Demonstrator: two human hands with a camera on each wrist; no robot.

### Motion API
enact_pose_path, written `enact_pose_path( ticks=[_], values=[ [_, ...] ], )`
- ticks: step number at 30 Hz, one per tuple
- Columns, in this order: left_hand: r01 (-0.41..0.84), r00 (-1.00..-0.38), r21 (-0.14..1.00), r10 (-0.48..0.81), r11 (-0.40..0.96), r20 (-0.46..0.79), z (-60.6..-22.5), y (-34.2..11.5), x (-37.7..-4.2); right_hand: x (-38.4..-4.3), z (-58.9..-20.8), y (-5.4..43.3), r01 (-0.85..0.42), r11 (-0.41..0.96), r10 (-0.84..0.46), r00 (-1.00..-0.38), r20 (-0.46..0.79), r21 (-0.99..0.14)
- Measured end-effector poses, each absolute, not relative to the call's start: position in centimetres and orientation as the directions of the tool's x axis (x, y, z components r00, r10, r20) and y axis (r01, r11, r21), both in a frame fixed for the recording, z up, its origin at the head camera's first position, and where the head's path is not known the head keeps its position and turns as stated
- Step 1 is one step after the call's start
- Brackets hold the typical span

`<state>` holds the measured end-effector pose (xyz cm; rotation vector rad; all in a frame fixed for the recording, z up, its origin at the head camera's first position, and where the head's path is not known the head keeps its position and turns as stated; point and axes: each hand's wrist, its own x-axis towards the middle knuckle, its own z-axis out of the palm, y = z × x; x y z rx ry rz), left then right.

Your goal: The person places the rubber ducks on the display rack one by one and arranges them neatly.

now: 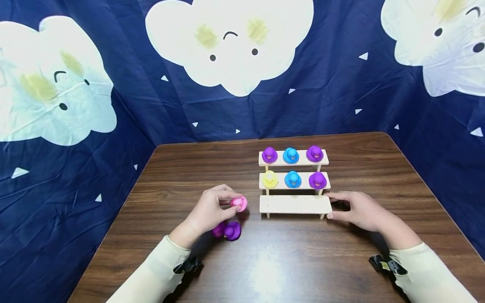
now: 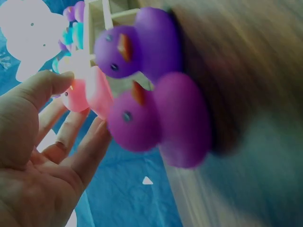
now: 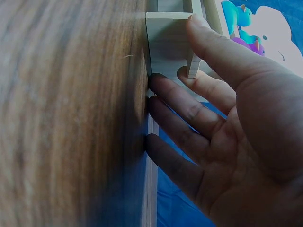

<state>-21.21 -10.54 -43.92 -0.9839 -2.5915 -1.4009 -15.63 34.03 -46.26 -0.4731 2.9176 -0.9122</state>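
Observation:
My left hand (image 1: 210,210) pinches a pink rubber duck (image 1: 239,203) between thumb and fingers, left of a three-step wooden stand (image 1: 295,204). Beneath that hand, a purple duck (image 1: 233,231) and a magenta duck (image 1: 218,229) sit side by side on the table; both loom large in the left wrist view. At the stand's right end, my right hand (image 1: 360,211) grips the lowest step, thumb at its front edge and index finger at the back. In the right wrist view the other fingertips (image 3: 156,142) reach down to the tabletop.
On the top step stand a purple duck (image 1: 269,155), a blue duck (image 1: 291,155) and another purple one (image 1: 315,153). The middle step bears yellow (image 1: 270,179), blue (image 1: 293,179) and purple ducks (image 1: 317,180). Blue cloth with clouds (image 1: 231,38) hangs behind the wooden table (image 1: 182,168).

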Motion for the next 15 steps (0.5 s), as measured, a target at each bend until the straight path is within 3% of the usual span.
enact_pose_path(
  ticks=[15],
  values=[
    [0.594,-0.743,0.733,0.575,0.331,0.342,-42.7,-6.6,-20.3,-15.7,-46.1,33.9,-0.26,0.78,-0.299,-0.954,0.027,-0.57]
  ],
)
